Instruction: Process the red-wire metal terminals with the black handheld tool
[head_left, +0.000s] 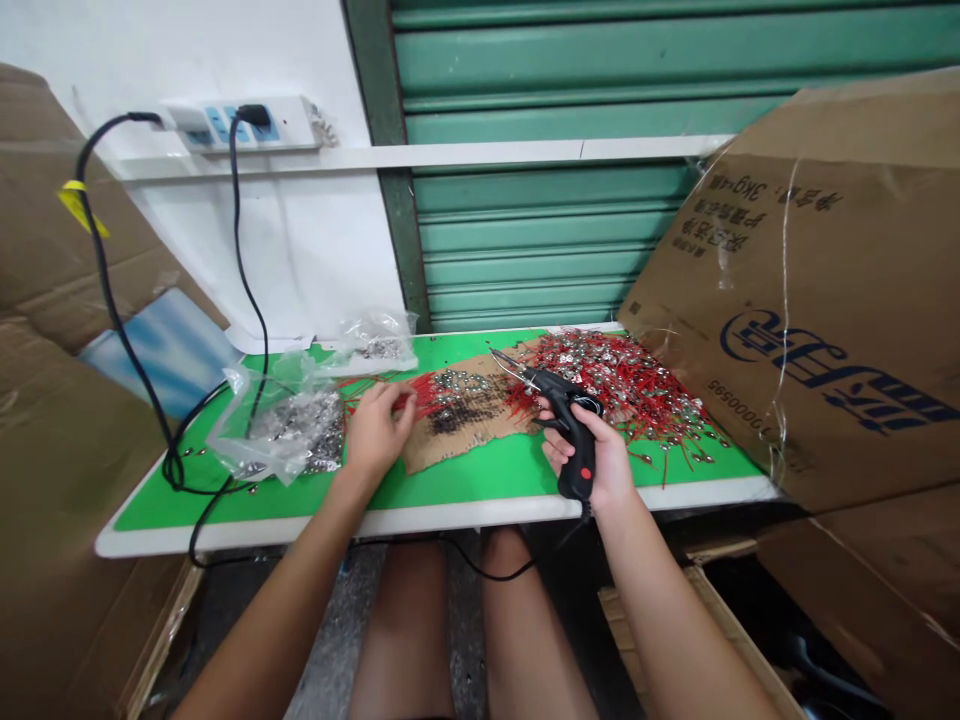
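Observation:
My right hand (600, 455) is wrapped round the grip of a black glue gun (564, 415), whose metal tip points left and away over a brown cardboard sheet (450, 440). My left hand (375, 425) rests on the sheet's left end, fingers curled on a bundle of red wires (420, 395) with metal ends. A big heap of the same red wires (622, 380) lies behind and right of the gun.
A green-topped table (450, 480) carries clear plastic bags of small metal parts (289, 430). Black cables (247, 260) run from a power strip (240, 122) on the wall. Large cardboard boxes (825, 300) crowd the right and left sides.

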